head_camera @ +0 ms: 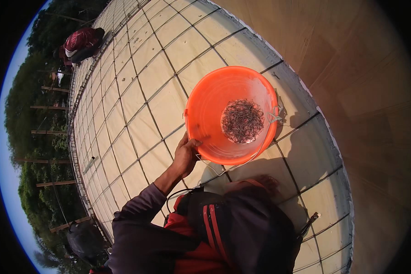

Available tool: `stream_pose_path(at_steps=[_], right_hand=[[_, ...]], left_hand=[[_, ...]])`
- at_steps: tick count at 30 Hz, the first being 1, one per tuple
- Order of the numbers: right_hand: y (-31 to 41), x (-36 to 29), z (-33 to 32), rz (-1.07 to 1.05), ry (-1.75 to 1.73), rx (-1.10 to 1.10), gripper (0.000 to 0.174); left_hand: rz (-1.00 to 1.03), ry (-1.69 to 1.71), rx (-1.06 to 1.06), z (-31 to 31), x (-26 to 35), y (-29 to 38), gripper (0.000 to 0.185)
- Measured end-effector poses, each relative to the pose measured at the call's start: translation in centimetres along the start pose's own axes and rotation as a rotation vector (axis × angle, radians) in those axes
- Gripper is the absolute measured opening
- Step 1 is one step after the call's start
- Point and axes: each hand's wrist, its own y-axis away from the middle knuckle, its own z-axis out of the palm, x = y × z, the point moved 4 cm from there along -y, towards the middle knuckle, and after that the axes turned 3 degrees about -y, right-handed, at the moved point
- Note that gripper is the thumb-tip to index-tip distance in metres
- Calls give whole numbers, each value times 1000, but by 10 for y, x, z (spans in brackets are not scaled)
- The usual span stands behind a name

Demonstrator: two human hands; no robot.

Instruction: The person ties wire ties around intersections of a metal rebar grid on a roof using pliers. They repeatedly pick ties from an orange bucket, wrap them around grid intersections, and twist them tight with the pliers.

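My left hand (pixel 186 154) grips the near left rim of an orange plastic bucket (pixel 205 92), its thumb over the edge. The bucket is tipped so that its inside shows, with a tangle of short dark wire pieces (pixel 243 120) at the bottom. Its wire handle (pixel 222 174) hangs at the near side, and a pale strip of material is tied at the right rim. My right hand cannot be made out with certainty; a blurred reddish shape beside my dark clothing may be a hand or a foot. A dark, slender tool-like object (pixel 310 222) sticks out at lower right.
A grid of steel reinforcing bars (pixel 162 139) lies over pale sheeting (pixel 164 106). The slab edge (pixel 310 89) curves along the right, with brown ground beyond. At upper left a person (pixel 82 42) crouches by a long rebar cage (pixel 85 77). Wooden planks (pixel 53 132) project at left.
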Motion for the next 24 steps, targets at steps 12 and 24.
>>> stream_pose_path(at_steps=[12,24], right_hand=[[20,-40,14,-93,-7,55,56],[35,-50,22,-44,-160,94,62]], left_hand=[[939,-1194,686,-16,6,-10,47],[649,-1806,-221,220,-112,-180,27]])
